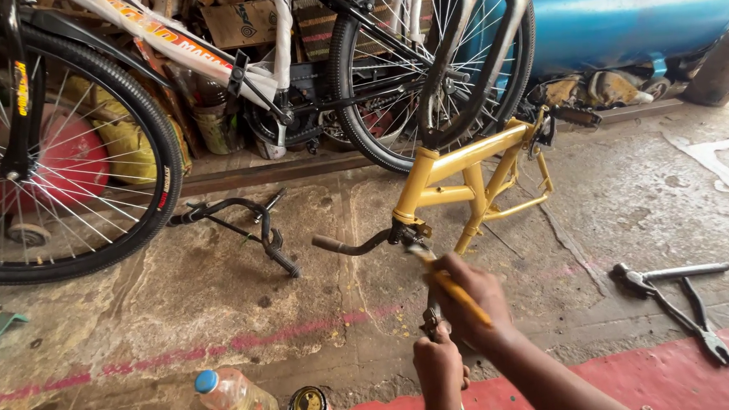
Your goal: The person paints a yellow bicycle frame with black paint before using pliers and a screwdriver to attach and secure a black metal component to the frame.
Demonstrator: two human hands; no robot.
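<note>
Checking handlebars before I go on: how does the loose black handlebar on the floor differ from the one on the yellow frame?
The loose black handlebar lies flat on the concrete, untouched. The fitted handlebar sits in the yellow frame, raised, with the right hand and left hand at its near end. Both are dark, curved bars.
</note>
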